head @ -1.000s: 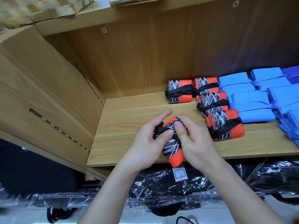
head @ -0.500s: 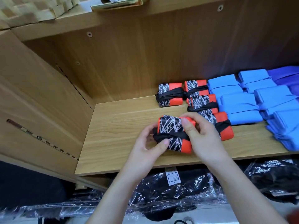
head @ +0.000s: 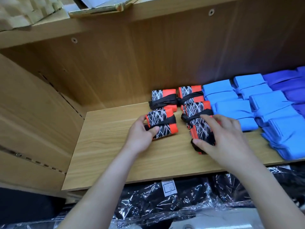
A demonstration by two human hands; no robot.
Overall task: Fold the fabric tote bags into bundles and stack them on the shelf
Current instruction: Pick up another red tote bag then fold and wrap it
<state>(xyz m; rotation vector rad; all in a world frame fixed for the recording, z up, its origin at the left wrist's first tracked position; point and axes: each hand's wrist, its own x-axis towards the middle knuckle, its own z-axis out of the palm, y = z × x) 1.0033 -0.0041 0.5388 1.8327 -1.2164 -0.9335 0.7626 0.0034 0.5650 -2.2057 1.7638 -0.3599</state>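
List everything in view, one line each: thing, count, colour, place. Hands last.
patterned bundles: five, orange with black-and-white print, tied with black straps, left-centre of the shelf
light blue bundles: several, exact count unclear, right of the patterned ones
dark blue bundles: a few, far right at the back
shelf: one, light wood
wrapped packs: several, black in clear plastic, below the shelf; one bears a white label
gold-edged item: one, on the board above, partly cut off
left hand: grips the front left patterned bundle
right hand: lies over the front right patterned bundle, fingers extended
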